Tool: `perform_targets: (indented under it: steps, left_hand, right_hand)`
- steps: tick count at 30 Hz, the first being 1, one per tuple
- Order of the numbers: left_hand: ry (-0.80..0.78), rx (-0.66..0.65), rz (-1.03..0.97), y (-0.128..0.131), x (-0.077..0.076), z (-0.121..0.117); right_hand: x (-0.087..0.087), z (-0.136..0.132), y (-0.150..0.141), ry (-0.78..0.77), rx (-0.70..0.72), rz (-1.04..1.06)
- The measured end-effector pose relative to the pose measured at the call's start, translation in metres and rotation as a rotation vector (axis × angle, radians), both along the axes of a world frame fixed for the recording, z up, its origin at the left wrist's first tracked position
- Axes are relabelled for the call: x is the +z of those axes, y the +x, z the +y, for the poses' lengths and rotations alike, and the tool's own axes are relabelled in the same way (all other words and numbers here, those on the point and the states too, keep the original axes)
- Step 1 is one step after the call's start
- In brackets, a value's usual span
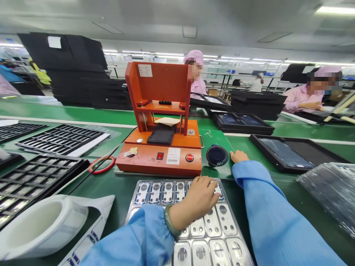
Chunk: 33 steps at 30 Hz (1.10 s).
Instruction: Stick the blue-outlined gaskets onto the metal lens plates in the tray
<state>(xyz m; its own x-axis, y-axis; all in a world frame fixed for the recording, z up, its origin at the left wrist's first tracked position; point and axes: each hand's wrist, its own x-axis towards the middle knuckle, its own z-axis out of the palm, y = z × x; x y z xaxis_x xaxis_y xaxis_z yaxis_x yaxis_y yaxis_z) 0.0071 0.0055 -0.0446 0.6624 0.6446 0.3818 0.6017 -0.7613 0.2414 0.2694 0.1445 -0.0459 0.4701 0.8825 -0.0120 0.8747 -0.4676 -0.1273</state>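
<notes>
Covering part of the clear tray [203,238] with your left hand [200,197], fingers loose.
Whether your right hand [239,156], near the black grille [217,155], grips anything, I cannot tell.

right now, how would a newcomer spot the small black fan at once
Find the orange machine on the green bench. Just right of it, beside the right hand, sits the black fan. Its round, ribbed face sets it apart from the flat, rectangular black trays beyond.

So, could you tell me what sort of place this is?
Probably a factory assembly line: an orange press on a green bench, compartment trays, and workers in pink caps.
</notes>
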Motion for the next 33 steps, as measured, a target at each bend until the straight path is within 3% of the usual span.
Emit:
perform_targets:
  steps: [3, 9, 17, 21, 26, 33]
  left_hand:
    - [-0.002, 0.003, -0.016, 0.0, 0.0, 0.0]
    - [-0.009, -0.018, -0.053, -0.001, 0.001, 0.002]
    - [-0.096, 0.011, -0.142, 0.004, 0.0, 0.01]
    - [-0.133, -0.03, -0.136, -0.001, 0.005, 0.017]
    - [-0.12, -0.184, -0.03, -0.032, 0.018, 0.016]
    - [-0.116, -0.112, -0.026, -0.064, 0.007, 0.015]
  right_hand:
    - [0.016, -0.008, -0.001, -0.059, 0.06, 0.002]
    - [0.046, -0.041, 0.007, -0.099, 0.32, 0.022]
    - [0.055, -0.11, -0.016, -0.012, 0.545, 0.084]
    - [0.05, -0.136, -0.033, 0.075, 0.678, 0.163]
    - [0.024, -0.159, -0.063, 0.223, 0.831, 0.272]
    - [-0.002, -0.169, -0.107, 0.44, 0.94, 0.407]
